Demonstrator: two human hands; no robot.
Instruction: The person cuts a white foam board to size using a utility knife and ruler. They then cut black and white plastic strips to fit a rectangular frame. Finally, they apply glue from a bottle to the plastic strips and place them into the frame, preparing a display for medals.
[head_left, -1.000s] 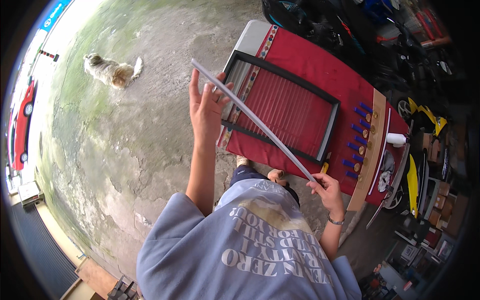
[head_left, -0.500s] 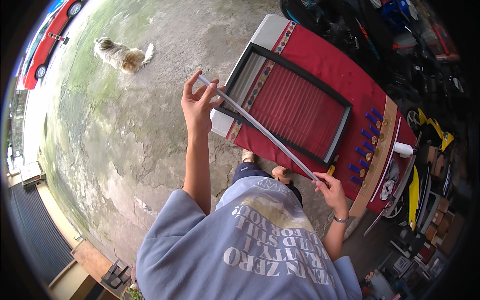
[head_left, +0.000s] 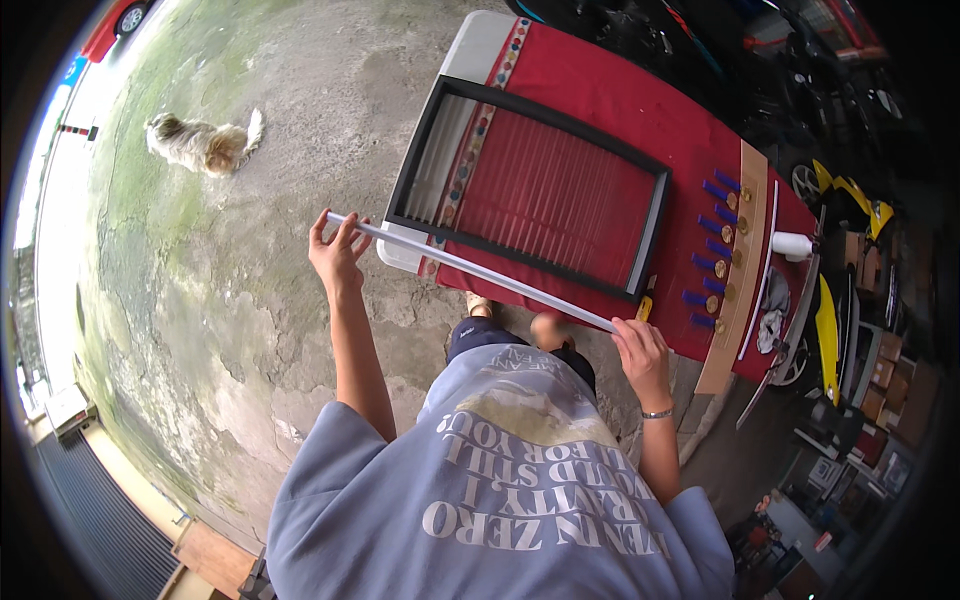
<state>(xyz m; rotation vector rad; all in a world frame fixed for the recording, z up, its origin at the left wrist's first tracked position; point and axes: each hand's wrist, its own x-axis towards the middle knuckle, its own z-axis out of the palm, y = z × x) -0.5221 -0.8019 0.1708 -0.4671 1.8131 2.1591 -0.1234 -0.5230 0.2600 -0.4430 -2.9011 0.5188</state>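
I hold a long thin grey-white strip [head_left: 470,266] level in front of me, one end in each hand. My left hand [head_left: 337,253] grips its left end with the fingers curled over it. My right hand [head_left: 640,351] holds the right end near the table's front edge. Just beyond the strip lies a black rectangular frame [head_left: 655,225] on a table covered with a red cloth [head_left: 640,110]. My grey printed shirt fills the lower middle, and my feet show below the strip.
Several blue pegs [head_left: 712,245] and round brass pieces lie beside a wooden board [head_left: 740,260] on the table's right. A white bottle [head_left: 793,245] stands further right. A small shaggy dog [head_left: 200,143] lies on the concrete at upper left. Cluttered shelves and yellow objects stand at right.
Both hands have lowered the strip and turned it from steeply slanted to nearly level. My left hand came down from in front of the frame to the table's left corner.
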